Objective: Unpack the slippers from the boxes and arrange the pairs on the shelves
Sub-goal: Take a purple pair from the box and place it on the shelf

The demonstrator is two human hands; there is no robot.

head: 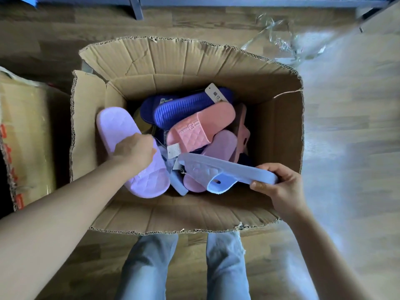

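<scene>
The left hand (135, 150) grips a lilac slipper (121, 135) at the left wall of the open cardboard box (194, 61). The right hand (279, 185) pinches a pale-blue slipper (218, 169) at one end. Pink, lilac and apparently dark-blue slippers (184, 107) are heaped inside.

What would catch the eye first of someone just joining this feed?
The big open cardboard box fills the middle of the view, with a jumble of slippers inside, a pink slipper and a dark blue slipper on top. The left hand grips a lilac slipper at the box's left side, and the right hand holds a pale blue slipper over the near right corner.
</scene>
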